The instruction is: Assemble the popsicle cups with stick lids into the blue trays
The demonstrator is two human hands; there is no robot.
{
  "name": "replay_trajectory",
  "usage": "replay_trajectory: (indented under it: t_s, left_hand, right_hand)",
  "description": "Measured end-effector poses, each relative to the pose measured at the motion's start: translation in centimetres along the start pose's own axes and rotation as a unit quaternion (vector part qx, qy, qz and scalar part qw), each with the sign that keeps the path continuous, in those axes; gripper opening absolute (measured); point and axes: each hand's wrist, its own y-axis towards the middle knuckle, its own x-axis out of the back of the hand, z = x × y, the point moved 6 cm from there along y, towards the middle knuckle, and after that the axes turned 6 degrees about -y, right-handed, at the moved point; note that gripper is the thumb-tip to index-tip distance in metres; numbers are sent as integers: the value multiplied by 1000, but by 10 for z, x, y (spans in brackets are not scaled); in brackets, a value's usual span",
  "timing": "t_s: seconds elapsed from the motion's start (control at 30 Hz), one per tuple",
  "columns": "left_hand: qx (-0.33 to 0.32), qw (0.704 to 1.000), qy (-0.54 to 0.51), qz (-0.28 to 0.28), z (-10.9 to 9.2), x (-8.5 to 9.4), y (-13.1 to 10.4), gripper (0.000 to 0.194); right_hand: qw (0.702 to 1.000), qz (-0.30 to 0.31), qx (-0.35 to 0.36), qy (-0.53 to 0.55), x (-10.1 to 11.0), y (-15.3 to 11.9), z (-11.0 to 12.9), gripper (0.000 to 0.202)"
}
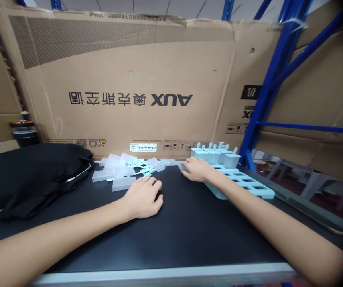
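My left hand point(145, 198) rests palm down on the black table, fingers loosely bent and thumb apart, holding nothing I can see. Its fingertips are beside a clear ice pop mould point(123, 183) lying on its side. Further back lie several more moulds point(114, 161) and a loose heap of light-blue sticks point(143, 166). My right hand point(198, 169) reaches to the back of the table, its fingers closed on another clear ice pop mould point(182, 166). Just beyond its wrist is a light-blue rack point(246, 181) with rows of slots. Several moulds with stick lids point(231, 160) stand upright at its far end.
A large cardboard box point(123, 67) forms a wall behind the table point(177, 239). Black cloth point(34, 175) with a white cord covers the left side, with a dark tumbler point(25, 133) behind it. A blue metal shelf post point(269, 87) rises at the right.
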Motion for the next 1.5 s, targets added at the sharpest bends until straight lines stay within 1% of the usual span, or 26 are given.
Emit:
replay_trajectory:
  t_s: [0.07,0.13,0.23,0.3,0.37,0.43,0.53,0.6,0.7,0.77,0.9,1.0,1.1,1.2,1.3,1.37,1.5]
  left_hand:
    - [0,1000,2,0,0,0,0,19]
    - [2,1000,3,3,-1,0,0,19]
    - [12,1000,2,11,-1,1,0,20]
    - [15,1000,0,14,-1,1,1,19]
    - [13,1000,0,12,0,1,1,19]
    - [8,1000,1,8,0,1,0,19]
    - [3,1000,2,-1,0,0,0,19]
    - [1,1000,2,-4,0,0,-1,18]
    - [1,1000,1,-2,0,-1,0,19]
    - [3,1000,0,0,1,-1,0,19]
    - [7,1000,-10,-1,1,1,-1,21]
    - [8,1000,-29,-2,2,1,-1,25]
    - [11,999,-43,2,3,-2,-2,32]
    - [11,998,-54,16,5,-5,-1,34]
    - [-1,997,-75,19,4,-4,0,29]
    - [-9,996,-92,18,2,-2,0,24]
    - [-2,989,-145,14,3,0,1,20]
  right_hand:
    - [1000,-25,11,8,7,9,7,41]
    - [998,-33,38,26,11,25,15,40]
    - [995,1,89,52,9,54,26,52]
    - [992,24,107,66,5,71,29,60]
    - [990,45,108,76,1,81,29,61]
    - [988,76,106,85,-1,84,27,61]
    - [982,123,109,99,0,82,25,60]
    - [978,141,114,105,6,78,26,61]
    - [972,167,126,110,23,69,31,61]
    - [966,190,138,112,38,61,36,57]
    - [945,268,147,116,64,41,43,43]
    - [933,308,132,127,76,32,42,36]
    - [928,338,107,115,79,29,39,42]
    - [930,338,107,99,79,30,39,49]
    - [925,333,107,148,80,30,44,48]
    - [914,341,112,191,81,28,49,47]
    - [891,355,155,235,86,19,60,41]
